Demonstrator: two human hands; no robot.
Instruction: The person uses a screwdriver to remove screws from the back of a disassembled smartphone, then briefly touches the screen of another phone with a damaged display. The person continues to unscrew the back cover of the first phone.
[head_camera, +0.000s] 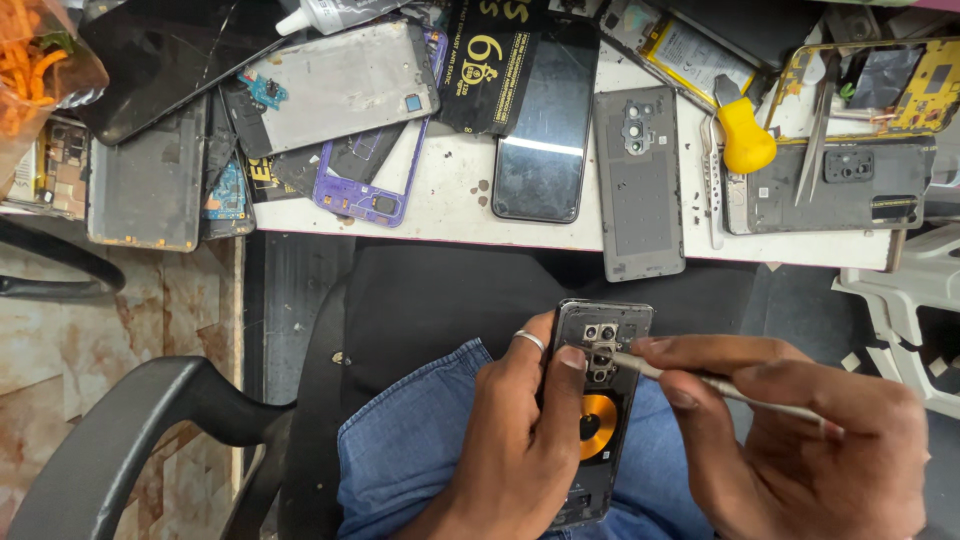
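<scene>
Up top-left, a clear plastic bag (45, 60) with orange shredded stuff inside, cut off by the frame edge, contents hard to make out. Left hand (520, 440) grips an opened phone (598, 400) over the lap, thumb pressed near the camera cluster, silver ring (530, 340) on one finger; phone back is off, orange round coil showing, lower end hidden behind the palm. Right hand (800, 440) pinches a thin metal tool (720, 385), tip touching the camera area of the phone; the tool's rear end is hidden in the fingers. Phone sits above blue jeans (420, 450), just below the bench (450, 190) edge. On the bench: grey back cover (640, 190) hanging over the edge, black phone screen (545, 130) beside it, purple frame (375, 190) partly under a grey plate (335, 85), yellow-handled tool (745, 140), tweezers (818, 120) lying on a dark phone body (840, 185). Battery (695, 55) up top, partly cut off. White tube (330, 12) at the top edge, mostly out of frame. Black chair arm (130, 420) lower left, white plastic piece (910, 300) at right, both cropped.
</scene>
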